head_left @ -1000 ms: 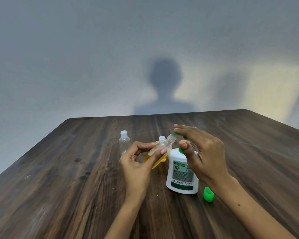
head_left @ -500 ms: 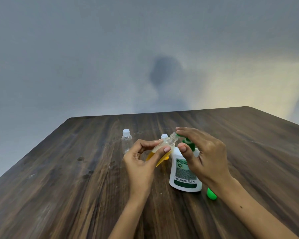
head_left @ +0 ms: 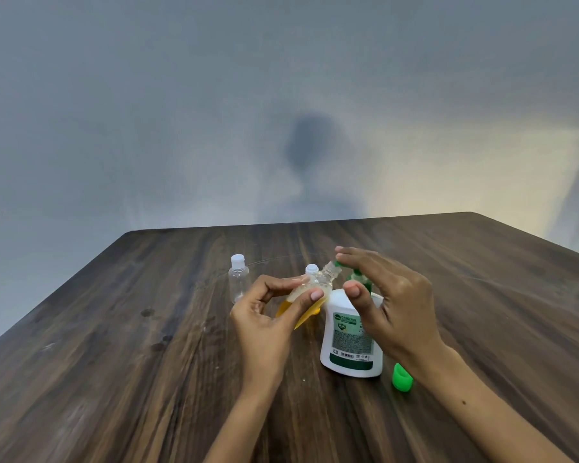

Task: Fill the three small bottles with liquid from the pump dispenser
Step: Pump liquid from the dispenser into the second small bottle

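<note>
My left hand (head_left: 264,315) grips a small clear bottle (head_left: 310,290), tilted, part-filled with yellow liquid. Its open mouth is at the green nozzle of the white pump dispenser (head_left: 350,339). My right hand (head_left: 391,302) rests over the green pump head with straight fingers, and its thumb lies against the dispenser's neck. A second small bottle (head_left: 311,269) with a white cap stands just behind the held one, mostly hidden. A third small bottle (head_left: 238,282), clear, empty and capped white, stands further left.
A loose green cap (head_left: 401,377) lies on the dark wooden table (head_left: 131,379) by my right wrist, next to the dispenser's base. A plain grey wall rises beyond the table's far edge.
Both hands stay at the dispenser with the tilted bottle at the nozzle. The right hand's fingers dipped slightly on the pump head, and the view shifted a little.
</note>
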{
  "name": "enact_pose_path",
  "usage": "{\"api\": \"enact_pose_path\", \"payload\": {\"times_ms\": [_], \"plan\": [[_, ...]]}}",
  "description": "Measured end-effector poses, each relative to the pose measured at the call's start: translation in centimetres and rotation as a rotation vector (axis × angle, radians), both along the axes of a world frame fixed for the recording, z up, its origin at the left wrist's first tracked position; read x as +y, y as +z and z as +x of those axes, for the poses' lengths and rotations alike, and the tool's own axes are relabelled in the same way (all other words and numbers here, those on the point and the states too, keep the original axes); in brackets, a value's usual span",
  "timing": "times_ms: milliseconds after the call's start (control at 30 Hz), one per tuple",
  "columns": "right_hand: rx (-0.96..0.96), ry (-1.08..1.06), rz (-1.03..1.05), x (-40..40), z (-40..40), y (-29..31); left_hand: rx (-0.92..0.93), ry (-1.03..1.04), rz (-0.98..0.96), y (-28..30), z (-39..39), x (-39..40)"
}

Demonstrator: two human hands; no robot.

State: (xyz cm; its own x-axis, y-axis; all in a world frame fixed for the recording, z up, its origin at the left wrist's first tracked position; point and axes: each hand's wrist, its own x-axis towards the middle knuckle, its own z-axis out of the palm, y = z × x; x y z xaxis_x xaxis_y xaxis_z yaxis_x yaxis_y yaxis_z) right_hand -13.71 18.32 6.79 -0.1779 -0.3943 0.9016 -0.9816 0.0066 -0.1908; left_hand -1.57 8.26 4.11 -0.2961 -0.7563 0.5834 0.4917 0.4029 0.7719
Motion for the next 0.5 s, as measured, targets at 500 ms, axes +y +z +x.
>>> {"api": "enact_pose_path", "payload": {"times_ms": [500], "plan": [[0.006,-0.022,0.016,0.0,0.2,0.6,0.002,0.008,-0.006,0.0,0.1,-0.1]]}}
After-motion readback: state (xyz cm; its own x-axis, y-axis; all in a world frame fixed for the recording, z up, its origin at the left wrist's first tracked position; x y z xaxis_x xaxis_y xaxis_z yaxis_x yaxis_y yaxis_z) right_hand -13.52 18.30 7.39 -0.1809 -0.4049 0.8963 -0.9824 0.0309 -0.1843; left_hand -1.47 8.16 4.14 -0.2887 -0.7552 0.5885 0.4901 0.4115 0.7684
